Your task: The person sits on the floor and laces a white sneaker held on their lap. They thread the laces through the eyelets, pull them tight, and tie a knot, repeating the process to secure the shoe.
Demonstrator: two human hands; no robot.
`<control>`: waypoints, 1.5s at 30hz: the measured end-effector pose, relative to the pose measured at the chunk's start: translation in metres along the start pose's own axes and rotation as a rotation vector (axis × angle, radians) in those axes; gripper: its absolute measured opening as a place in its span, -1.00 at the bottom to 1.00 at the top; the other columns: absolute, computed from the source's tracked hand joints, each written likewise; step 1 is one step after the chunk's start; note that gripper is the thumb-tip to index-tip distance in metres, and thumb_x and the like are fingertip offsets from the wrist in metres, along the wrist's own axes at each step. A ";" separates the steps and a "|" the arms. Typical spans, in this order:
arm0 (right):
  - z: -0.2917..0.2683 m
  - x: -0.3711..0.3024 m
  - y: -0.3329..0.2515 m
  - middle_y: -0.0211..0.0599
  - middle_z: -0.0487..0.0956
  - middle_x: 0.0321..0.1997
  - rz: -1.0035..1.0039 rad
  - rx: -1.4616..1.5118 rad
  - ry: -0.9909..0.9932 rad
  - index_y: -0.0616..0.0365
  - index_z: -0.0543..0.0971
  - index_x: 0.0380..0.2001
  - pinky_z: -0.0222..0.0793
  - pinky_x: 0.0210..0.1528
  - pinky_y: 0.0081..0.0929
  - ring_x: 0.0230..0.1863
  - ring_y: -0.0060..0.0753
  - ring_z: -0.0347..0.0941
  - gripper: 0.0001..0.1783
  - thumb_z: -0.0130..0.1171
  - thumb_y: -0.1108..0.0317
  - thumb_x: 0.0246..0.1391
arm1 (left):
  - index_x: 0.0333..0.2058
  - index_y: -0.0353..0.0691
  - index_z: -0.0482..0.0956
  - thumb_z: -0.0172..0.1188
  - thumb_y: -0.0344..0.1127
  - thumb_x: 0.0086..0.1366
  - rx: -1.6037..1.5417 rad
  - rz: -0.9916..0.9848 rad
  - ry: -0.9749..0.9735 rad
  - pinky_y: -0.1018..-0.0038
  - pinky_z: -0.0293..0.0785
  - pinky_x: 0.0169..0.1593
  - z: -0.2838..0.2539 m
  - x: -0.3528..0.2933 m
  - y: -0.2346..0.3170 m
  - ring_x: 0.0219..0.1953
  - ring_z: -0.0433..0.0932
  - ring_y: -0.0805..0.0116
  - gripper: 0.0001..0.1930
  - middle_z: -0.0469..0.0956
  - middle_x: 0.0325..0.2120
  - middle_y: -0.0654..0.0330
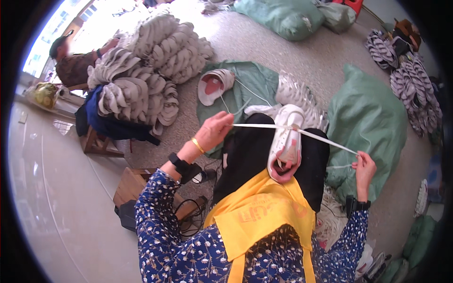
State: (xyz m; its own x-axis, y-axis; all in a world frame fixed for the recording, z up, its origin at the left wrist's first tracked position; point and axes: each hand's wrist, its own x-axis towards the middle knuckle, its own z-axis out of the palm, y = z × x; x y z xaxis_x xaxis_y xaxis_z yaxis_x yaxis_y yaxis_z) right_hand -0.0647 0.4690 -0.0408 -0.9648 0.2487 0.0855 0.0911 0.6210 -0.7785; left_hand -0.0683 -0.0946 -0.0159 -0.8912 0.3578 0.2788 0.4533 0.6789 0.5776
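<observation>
A yellow apron covers the near edge of the lap. Beyond it, between the knees of the black trousers, lies the white sneaker, its pink-lined heel opening toward the wearer and its toe at the lap's far edge. The left hand grips one end of a flat white lace; the right hand pinches the other between thumb and fingers, and both runs are taut. To do this well, I would draw both ends evenly and low, with the thighs steadying the shoe and the lace untwisted.

Farther off, a second sneaker rests at the left edge of a flattened green sack; strung shoe parts are heaped behind, near a co-worker.

Orange-red lettering crosses the apron, broken by folds; I can make out no labels elsewhere.
</observation>
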 end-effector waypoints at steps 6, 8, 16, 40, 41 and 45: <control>-0.002 -0.006 -0.010 -0.09 0.62 -0.51 -0.097 -0.263 0.018 0.31 0.66 -0.14 0.42 -0.58 -0.42 -0.62 -0.43 0.55 -0.83 0.14 0.50 0.27 | -0.22 -0.26 0.43 0.16 -0.45 0.31 0.135 0.016 0.015 0.08 0.46 -0.30 -0.003 -0.002 -0.007 -0.34 0.52 -0.16 -0.89 0.43 -0.41 -0.02; -0.001 -0.006 -0.002 -0.09 0.60 -0.54 -0.090 -0.208 0.050 0.32 0.65 -0.16 0.41 -0.58 -0.41 -0.64 -0.41 0.54 -0.83 0.13 0.51 0.27 | -0.21 -0.25 0.41 0.16 -0.45 0.28 0.208 0.015 0.007 0.10 0.48 -0.30 -0.005 -0.003 -0.013 -0.35 0.54 -0.12 -0.86 0.45 -0.41 0.01; -0.002 -0.006 0.018 -0.03 0.62 -0.47 -0.129 -0.260 0.049 0.31 0.66 -0.15 0.42 -0.54 -0.32 -0.64 -0.30 0.53 -0.80 0.08 0.52 0.27 | -0.20 -0.26 0.39 0.11 -0.53 0.19 0.500 -0.119 0.082 0.14 0.54 -0.22 -0.043 -0.023 -0.062 -0.25 0.58 -0.09 -0.80 0.48 -0.37 0.00; -0.098 0.017 0.179 -0.20 0.71 -0.27 0.143 -0.212 0.165 0.17 0.64 0.06 0.37 -0.70 -0.57 -0.65 -0.55 0.48 -0.71 0.08 0.40 0.36 | -0.17 -0.26 0.41 0.08 -0.43 0.35 0.834 -0.555 0.334 0.12 0.59 -0.19 -0.133 -0.111 -0.131 -0.23 0.62 -0.10 -0.88 0.55 -0.34 -0.04; -0.101 0.017 0.185 -0.20 0.71 -0.28 0.144 -0.205 0.175 0.17 0.64 0.06 0.37 -0.70 -0.56 -0.65 -0.54 0.48 -0.71 0.08 0.41 0.35 | -0.17 -0.26 0.41 0.08 -0.44 0.34 0.845 -0.562 0.346 0.13 0.59 -0.19 -0.135 -0.112 -0.132 -0.23 0.62 -0.09 -0.88 0.55 -0.34 -0.04; -0.122 0.015 0.194 -0.21 0.71 -0.29 0.140 -0.282 0.168 0.18 0.65 0.06 0.38 -0.70 -0.55 -0.65 -0.53 0.49 -0.70 0.09 0.42 0.34 | -0.18 -0.26 0.42 0.08 -0.45 0.35 0.892 -0.570 0.377 0.13 0.61 -0.22 -0.146 -0.112 -0.136 -0.27 0.63 -0.09 -0.90 0.57 -0.35 -0.04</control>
State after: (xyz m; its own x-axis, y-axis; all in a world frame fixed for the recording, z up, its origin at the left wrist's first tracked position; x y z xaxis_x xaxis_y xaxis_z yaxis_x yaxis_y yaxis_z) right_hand -0.0317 0.6839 -0.1145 -0.8862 0.4500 0.1099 0.3064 0.7474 -0.5895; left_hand -0.0326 -0.3206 -0.0135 -0.8520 -0.2657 0.4511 -0.3066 0.9517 -0.0186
